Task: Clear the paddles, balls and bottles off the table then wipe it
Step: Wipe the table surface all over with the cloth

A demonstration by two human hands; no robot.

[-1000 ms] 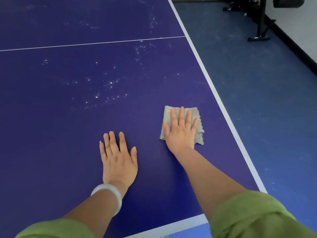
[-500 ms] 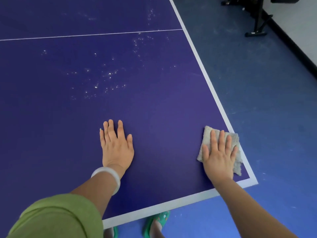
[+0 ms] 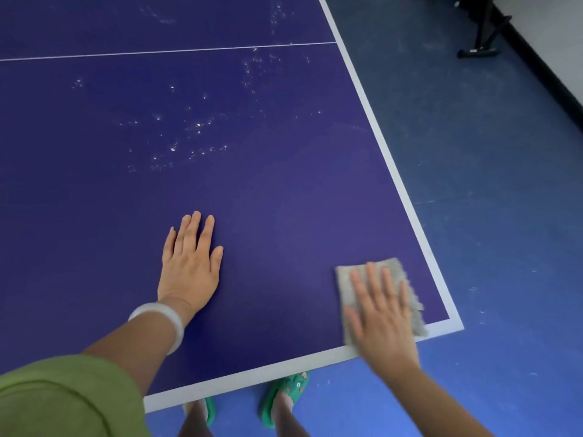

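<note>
The right hand (image 3: 383, 313), blurred, presses the cloth (image 3: 389, 268) with straight, slightly spread fingers. Since half a second ago it has dragged the cloth off the table's (image 3: 284, 184) right side line and back to the near end line, just left of the near right corner. The left hand (image 3: 189, 266) stays flat further left of that corner, fingers close together, thumb out. White specks (image 3: 189, 137) remain far from the corner.

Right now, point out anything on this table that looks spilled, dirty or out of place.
White specks lie scattered over the blue table, beyond the left hand and toward the white centre line: residue on a part not yet wiped. The grey cloth under the flat right hand sits at the near right corner.
</note>
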